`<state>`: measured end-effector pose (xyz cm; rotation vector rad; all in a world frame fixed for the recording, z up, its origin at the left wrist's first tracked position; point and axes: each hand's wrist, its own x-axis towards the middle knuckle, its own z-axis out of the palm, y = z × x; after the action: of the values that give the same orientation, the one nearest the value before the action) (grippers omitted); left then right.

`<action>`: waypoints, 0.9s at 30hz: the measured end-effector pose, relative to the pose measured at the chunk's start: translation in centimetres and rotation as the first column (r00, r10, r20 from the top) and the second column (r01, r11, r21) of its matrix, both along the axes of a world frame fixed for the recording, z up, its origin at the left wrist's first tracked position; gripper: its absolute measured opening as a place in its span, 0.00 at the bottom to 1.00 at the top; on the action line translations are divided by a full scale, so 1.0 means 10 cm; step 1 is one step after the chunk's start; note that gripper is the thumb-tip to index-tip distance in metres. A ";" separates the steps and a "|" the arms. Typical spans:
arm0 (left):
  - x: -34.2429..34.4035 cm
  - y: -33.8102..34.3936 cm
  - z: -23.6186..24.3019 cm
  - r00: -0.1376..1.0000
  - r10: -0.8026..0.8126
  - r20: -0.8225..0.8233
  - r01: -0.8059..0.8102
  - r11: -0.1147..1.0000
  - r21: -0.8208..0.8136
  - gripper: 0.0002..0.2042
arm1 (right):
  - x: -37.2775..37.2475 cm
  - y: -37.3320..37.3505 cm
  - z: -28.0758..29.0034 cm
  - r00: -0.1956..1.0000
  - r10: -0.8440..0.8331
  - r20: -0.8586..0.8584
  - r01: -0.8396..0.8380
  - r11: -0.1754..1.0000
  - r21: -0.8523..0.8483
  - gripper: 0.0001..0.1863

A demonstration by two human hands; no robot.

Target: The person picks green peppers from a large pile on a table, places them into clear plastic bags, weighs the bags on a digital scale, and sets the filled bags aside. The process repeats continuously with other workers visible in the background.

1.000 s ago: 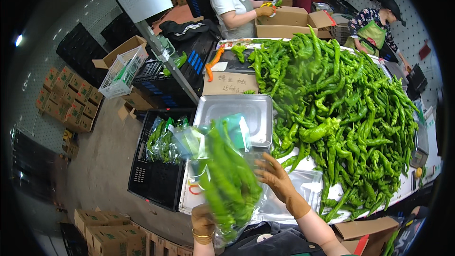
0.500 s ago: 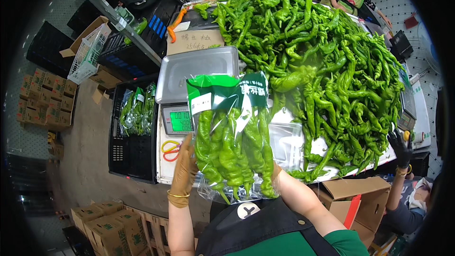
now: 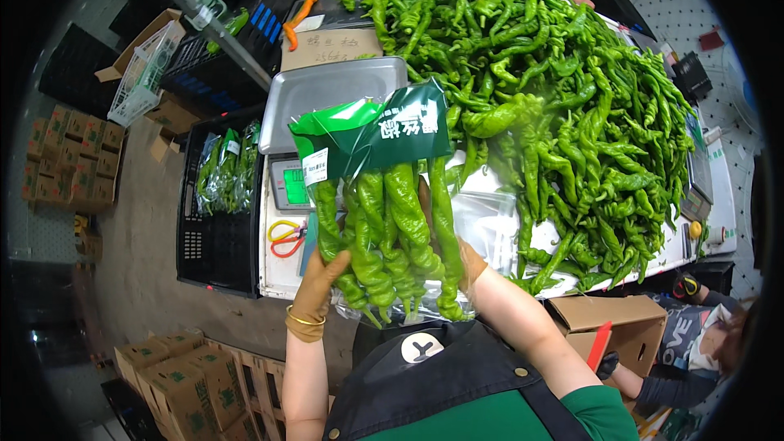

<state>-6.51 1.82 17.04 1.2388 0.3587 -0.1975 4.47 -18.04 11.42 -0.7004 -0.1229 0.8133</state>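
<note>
I hold a clear plastic bag of long green peppers (image 3: 384,220), with a dark green printed top and a white label, upright in front of me. My left hand (image 3: 322,278) grips its lower left side, thumb over the front. My right hand (image 3: 469,265), in a brown glove like the left, holds the right side from behind, its fingers mostly hidden by the bag. Beyond the bag are a steel scale (image 3: 318,90) with a green display, partly covered, and yellow-and-red scissors (image 3: 284,237). A heap of loose green peppers (image 3: 596,155) spreads over the right of the table.
A black crate (image 3: 192,253) with bagged peppers sits left of the table. Stacked cartons (image 3: 175,384) stand on a pallet at lower left. A metal post (image 3: 204,16) rises at upper left. An open carton (image 3: 629,327) and a co-worker (image 3: 694,343) are at lower right.
The bag swung upright with its printed top away from me, then shifted slightly left and up in the picture. The co-worker's dark-gloved hand at right has dropped from the heap to the carton.
</note>
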 end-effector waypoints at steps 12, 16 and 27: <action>-0.26 2.11 1.30 0.901 0.378 0.211 -0.342 0.323 0.883 0.22 | 0.41 -0.04 0.15 0.985 -0.072 0.157 0.099 0.980 -0.170 0.26; 0.06 3.26 1.03 0.888 0.435 -0.147 0.178 -0.030 0.984 0.31 | -0.03 0.01 -0.15 1.000 -0.008 0.020 0.014 0.950 -0.311 0.26; 0.46 5.42 -1.55 0.861 0.318 -0.398 0.317 0.278 0.907 0.32 | -0.84 0.57 -0.18 0.902 -0.417 -0.107 0.314 0.808 -0.498 0.22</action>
<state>-1.87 56.04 1.57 2.4705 1.0883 -0.3362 -3.89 -12.30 9.64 -1.0523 0.4146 0.5327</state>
